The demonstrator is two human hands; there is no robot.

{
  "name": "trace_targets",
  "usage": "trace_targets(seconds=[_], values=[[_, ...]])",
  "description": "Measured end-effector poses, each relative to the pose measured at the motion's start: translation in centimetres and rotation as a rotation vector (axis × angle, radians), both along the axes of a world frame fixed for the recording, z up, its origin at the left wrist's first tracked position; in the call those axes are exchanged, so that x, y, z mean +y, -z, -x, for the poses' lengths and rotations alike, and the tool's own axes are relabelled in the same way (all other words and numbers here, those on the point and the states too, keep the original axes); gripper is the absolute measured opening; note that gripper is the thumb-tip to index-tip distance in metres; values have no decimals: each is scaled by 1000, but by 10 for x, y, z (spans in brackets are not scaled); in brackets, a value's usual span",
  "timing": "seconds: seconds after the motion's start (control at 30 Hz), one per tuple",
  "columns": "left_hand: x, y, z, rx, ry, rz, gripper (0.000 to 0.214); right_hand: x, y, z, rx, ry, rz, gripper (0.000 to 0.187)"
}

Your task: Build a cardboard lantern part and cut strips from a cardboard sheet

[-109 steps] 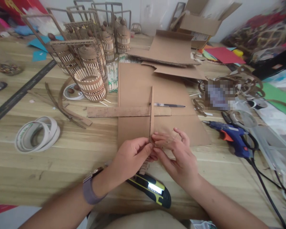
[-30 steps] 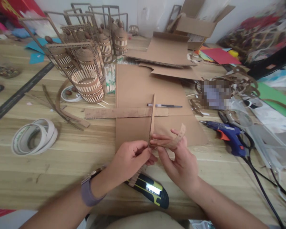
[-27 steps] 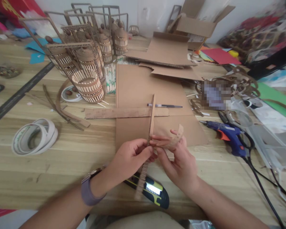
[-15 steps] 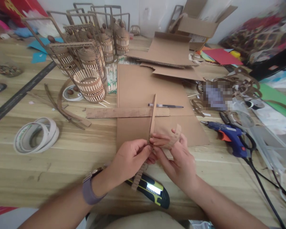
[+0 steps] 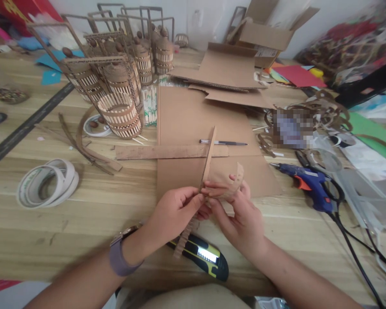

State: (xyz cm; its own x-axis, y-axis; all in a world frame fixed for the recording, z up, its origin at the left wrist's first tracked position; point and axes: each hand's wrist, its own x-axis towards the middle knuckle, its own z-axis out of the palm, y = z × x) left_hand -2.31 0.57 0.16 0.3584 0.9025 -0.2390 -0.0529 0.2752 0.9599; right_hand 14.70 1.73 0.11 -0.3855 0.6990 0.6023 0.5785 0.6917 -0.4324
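My left hand (image 5: 180, 209) pinches a narrow cardboard strip (image 5: 209, 158), which rises away from me between the two hands. Its lower part looks ridged and hangs below my fingers, over a black and yellow utility knife (image 5: 209, 257). My right hand (image 5: 239, 210) is closed close beside the left, its thumb and fingertips at the same spot on the strip. A thin peeled piece of cardboard paper (image 5: 239, 175) curls up over the right fingers. Just where the fingertips meet, the strip is mostly hidden.
A large cardboard sheet (image 5: 180, 116) lies ahead, with a flat cardboard strip (image 5: 141, 152) and a pen (image 5: 228, 142) on it. To the right is a blue glue gun (image 5: 309, 182) with its cord. Tape rolls (image 5: 25, 189) and stick-and-cardboard lanterns (image 5: 119, 118) stand left.
The strip's upper end has tilted slightly to the right, and its ridged lower end has swung slightly left. Both hands keep nearly the same place and grip.
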Motion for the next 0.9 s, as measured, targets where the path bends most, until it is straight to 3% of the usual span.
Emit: trace_targets(seconds=[0.33,0.53,0.77,0.9], values=[[-2,-4,-1,55,13,-33,29,1,-1,-1,-11,16,-9,17],[-4,-5,0,79,60,-46,27,0,-2,-4,38,106,70,12],[0,-1,0,-48,13,19,28,-2,-2,-1,47,1,31,19],[2,-2,1,-16,12,3,31,-1,2,0,3,13,11,16]])
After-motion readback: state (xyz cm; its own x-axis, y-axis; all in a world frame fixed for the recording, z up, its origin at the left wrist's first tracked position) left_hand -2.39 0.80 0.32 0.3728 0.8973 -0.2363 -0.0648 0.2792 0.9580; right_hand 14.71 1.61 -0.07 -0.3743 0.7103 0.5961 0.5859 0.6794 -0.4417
